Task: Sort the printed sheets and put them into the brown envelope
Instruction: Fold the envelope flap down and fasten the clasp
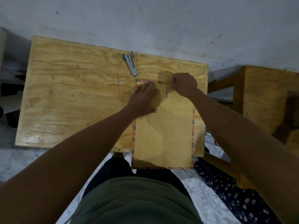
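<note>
We see the brown envelope [163, 126] lying flat on its face, long side running away from us, at the right end of the wooden table. A border of slanted red and blue stripes runs around its edges, and a seam runs down its middle. Its near end hangs over the table's front edge. The flap at the far end is folded down, with a small string clasp just below it. No printed sheets are visible.
</note>
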